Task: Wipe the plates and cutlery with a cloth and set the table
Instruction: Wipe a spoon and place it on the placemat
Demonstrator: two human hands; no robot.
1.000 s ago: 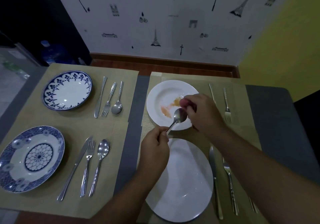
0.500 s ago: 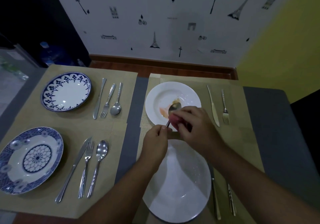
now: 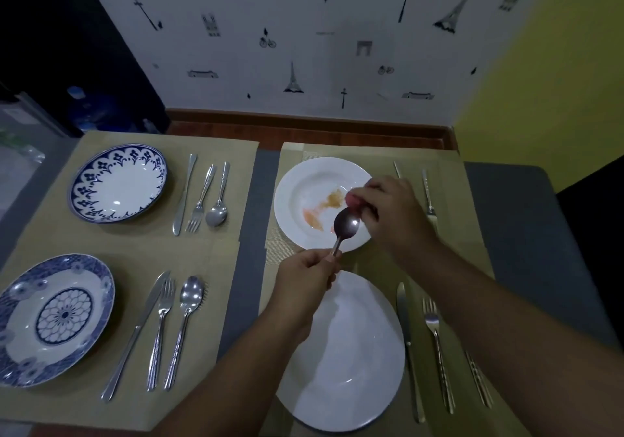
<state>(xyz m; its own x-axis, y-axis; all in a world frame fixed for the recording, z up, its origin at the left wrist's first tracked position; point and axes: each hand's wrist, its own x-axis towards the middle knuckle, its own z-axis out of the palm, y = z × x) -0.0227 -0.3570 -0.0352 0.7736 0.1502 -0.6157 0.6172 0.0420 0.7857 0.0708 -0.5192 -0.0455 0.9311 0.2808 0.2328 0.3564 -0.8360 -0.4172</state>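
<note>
I see a grey surface under tan mats, against a sticker-dotted wall (yellow at one side). My left grip pinches the spoon handle over the stained plate. My right grip, clamped round the cloth, sits just beside its bowl.

My cloth is pink, the far right plate white with orange smears. The far left plate and near left plate are white, patterned blue.

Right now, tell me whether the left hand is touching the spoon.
Touching. The head view shows the left hand pinching the spoon by its handle, bowl over the stained plate.
</note>
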